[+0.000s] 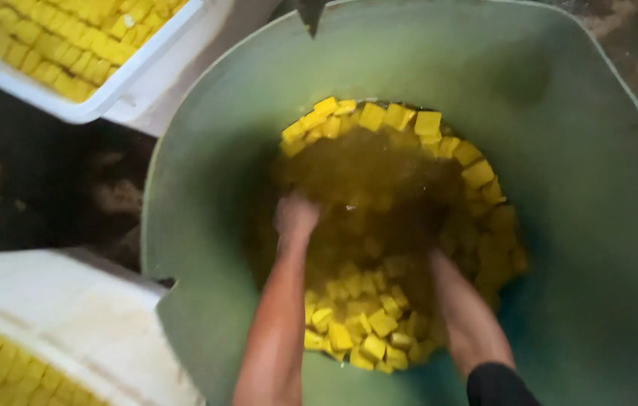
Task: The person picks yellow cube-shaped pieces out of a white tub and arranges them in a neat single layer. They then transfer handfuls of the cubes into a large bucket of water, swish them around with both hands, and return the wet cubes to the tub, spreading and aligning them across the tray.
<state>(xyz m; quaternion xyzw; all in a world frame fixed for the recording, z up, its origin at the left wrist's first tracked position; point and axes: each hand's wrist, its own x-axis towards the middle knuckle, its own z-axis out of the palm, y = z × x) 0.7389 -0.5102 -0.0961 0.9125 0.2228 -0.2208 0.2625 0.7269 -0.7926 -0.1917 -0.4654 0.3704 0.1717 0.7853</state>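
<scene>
Looking down into a large green plastic tub [559, 188] with smooth, curved walls, you see murky yellow-brown liquid [368, 169] in its bottom, with small yellow cubes [368, 331] floating in it; these blocks are squarish, matte and soft-edged, crowded in a ring along the far wall and in a dense cluster at the near side. Your left hand [295, 218] is plunged into the liquid at the middle of the tub, only its wet back showing above the surface, the fingers submerged, so you cannot tell whether they are spread or closed on anything. Your right hand [439, 259] is sunk below the surface beside the cubes on the right, the forearm disappearing into the liquid; its grip likewise cannot be told. A dark sleeve [499, 385] covers your right upper forearm. At upper left, a white rectangular plastic crate [142, 79] holds tightly packed rows of the same yellow cubes; at lower left, a second white crate [71, 308], its rim scuffed and stained, holds more of them. Dark ground [40, 188] lies between the crates.
</scene>
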